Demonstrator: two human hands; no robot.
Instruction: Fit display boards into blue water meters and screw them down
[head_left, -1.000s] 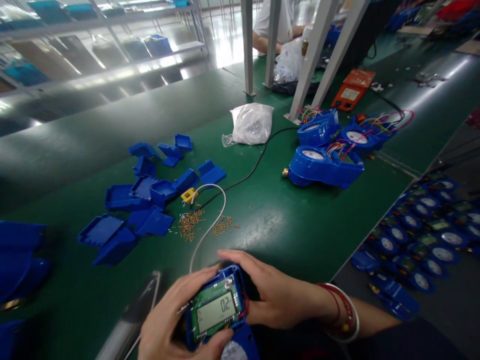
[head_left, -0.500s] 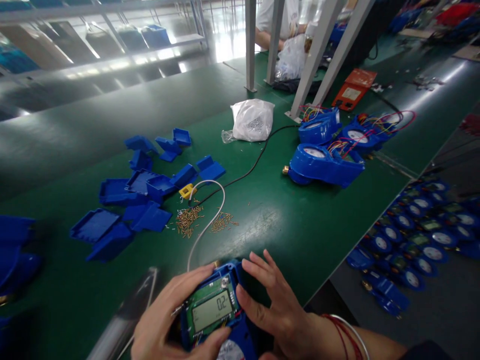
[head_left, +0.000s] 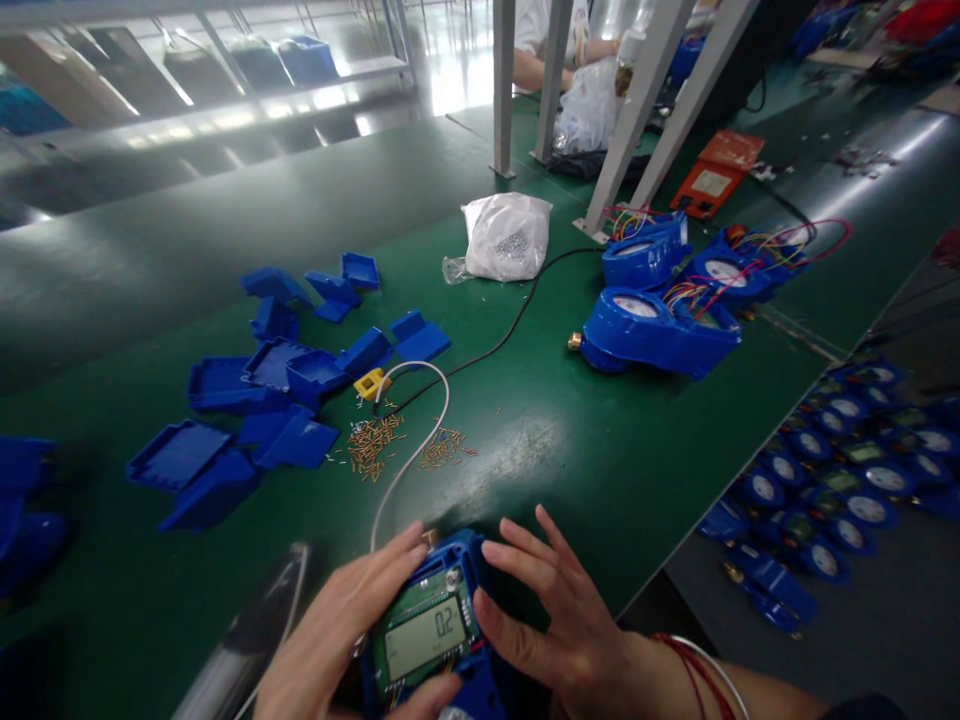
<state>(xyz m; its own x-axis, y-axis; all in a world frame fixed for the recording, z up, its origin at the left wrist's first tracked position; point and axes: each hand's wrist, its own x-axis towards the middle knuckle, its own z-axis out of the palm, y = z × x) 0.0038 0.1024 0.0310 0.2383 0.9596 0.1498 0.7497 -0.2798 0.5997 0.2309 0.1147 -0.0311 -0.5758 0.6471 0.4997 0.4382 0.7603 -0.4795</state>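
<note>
A blue water meter [head_left: 474, 560] with a bare green circuit board [head_left: 397, 605] lies at the bottom of the view, its LCD [head_left: 425, 637] reading about 0.2. My left hand [head_left: 352, 630] wraps round its left side, with the thumb across the lower edge of the display. Beside the right edge is my right hand [head_left: 551, 610], fingers spread; its thumb tip is close to the housing, and I cannot tell if it touches. A white cable [head_left: 411, 455] curves from near my left hand toward a yellow block [head_left: 370, 385]. My palms hide the meter's lower part.
Blue plastic covers [head_left: 274, 400] lie to the left, near brass-coloured screws [head_left: 373, 447]. A white bag [head_left: 508, 237] sits mid-table. Wired blue meters [head_left: 652, 330] and an orange box [head_left: 716, 175] are at right; several meters [head_left: 840, 470] stand below the table edge. A person works behind the posts.
The camera view has shifted slightly. My left thumb stays over the display's lower edge, and my right hand remains spread beside the water meter.
</note>
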